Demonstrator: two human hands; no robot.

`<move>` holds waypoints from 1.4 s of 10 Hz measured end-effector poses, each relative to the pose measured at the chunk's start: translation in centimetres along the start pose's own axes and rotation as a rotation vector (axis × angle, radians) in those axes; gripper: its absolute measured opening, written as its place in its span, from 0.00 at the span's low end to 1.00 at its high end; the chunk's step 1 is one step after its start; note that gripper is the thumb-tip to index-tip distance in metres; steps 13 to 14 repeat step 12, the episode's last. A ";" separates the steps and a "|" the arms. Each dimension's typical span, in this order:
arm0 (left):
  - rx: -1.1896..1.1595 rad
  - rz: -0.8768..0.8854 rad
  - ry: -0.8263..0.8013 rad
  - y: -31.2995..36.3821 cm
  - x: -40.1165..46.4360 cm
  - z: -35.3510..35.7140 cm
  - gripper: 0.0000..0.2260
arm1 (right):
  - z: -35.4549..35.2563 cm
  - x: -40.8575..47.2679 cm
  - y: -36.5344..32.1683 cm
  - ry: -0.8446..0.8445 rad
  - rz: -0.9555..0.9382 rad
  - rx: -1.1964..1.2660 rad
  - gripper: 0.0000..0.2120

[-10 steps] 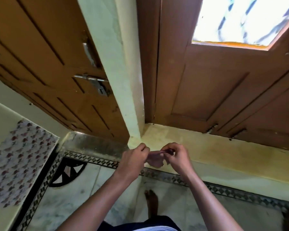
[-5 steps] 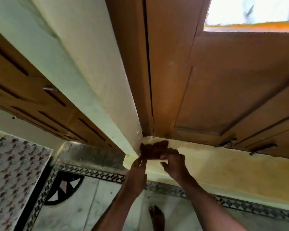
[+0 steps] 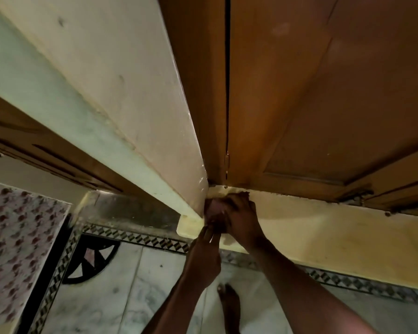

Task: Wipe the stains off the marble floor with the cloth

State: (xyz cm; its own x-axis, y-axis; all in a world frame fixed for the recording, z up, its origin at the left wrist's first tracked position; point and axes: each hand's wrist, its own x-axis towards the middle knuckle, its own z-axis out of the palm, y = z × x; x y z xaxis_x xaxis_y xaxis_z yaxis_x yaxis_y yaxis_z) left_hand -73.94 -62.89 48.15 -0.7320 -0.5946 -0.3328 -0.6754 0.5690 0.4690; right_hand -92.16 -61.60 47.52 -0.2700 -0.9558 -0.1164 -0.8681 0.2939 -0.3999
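A small dark reddish cloth (image 3: 215,208) lies bunched on the left end of a yellowish stone doorstep (image 3: 323,232), tight against the pale wall pillar. My right hand (image 3: 241,218) presses down on the cloth from the right and covers most of it. My left hand (image 3: 204,256) reaches up from below, its fingertips pinching the cloth's lower edge. The white marble floor (image 3: 140,290) spreads below the step.
Brown wooden doors (image 3: 323,104) rise behind the step, and a second door (image 3: 46,150) stands left of the pillar (image 3: 130,104). A patterned tile border (image 3: 135,237) edges the floor. A floral sheet (image 3: 15,249) lies at left. My bare foot (image 3: 229,302) rests on the marble.
The view has moved closer and lower toward the step. Both hands carried the cloth from mid-air down onto the step's left corner, and my right hand now lies flat over it.
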 end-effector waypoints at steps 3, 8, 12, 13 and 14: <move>0.174 0.046 -0.042 -1.2 -0.6 0.0 0.44 | -1.1 4.7 -1.2 -0.217 0.093 -0.043 0.13; 0.104 -0.019 0.022 -0.9 0.6 0.8 0.39 | 2.8 2.4 0.5 0.011 -0.017 0.043 0.22; -0.737 -0.284 0.523 -0.4 -7.5 -7.2 0.14 | -3.3 -6.0 -11.1 0.251 0.225 0.817 0.13; -0.737 -0.284 0.523 -0.4 -7.5 -7.2 0.14 | -3.3 -6.0 -11.1 0.251 0.225 0.817 0.13; -0.737 -0.284 0.523 -0.4 -7.5 -7.2 0.14 | -3.3 -6.0 -11.1 0.251 0.225 0.817 0.13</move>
